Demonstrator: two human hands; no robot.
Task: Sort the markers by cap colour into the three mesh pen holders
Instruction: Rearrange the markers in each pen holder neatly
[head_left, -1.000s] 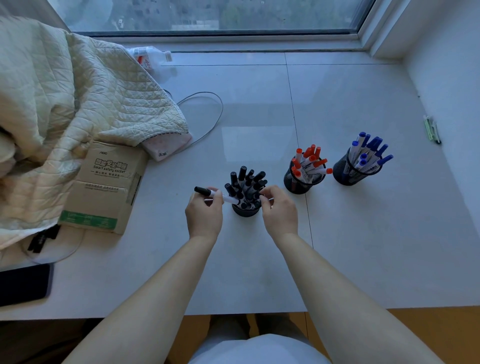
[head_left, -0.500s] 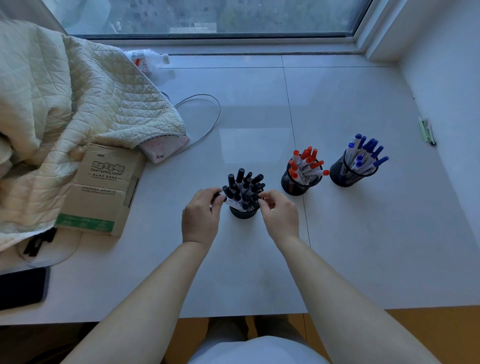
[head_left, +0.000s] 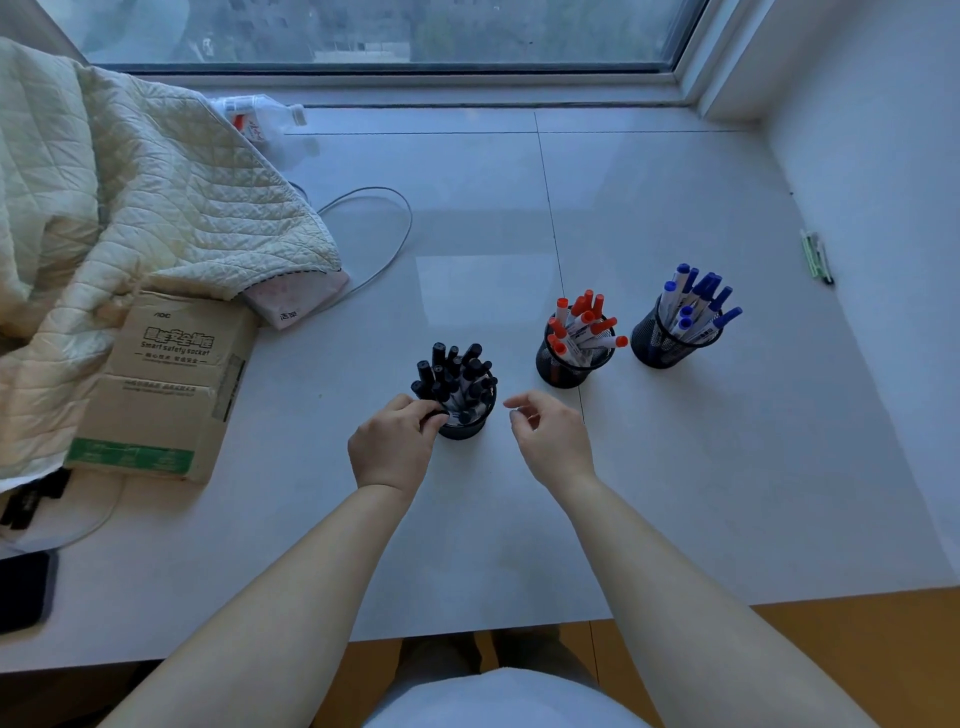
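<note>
At black-marker holder (head_left: 464, 423) | left hand (head_left: 390, 446) grip pinching its rim | right hand (head_left: 551, 435) grip loose, empty

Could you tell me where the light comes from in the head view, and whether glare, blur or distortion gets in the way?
Head view: daylight enters from the window at top; a pale sheen lies on the table; wide-angle bending curves the edges; the black-capped markers and both hands are sharp.

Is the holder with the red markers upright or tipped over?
Upright. The red holder stands on its base on the table, its markers pointing up out of the open top.
</note>
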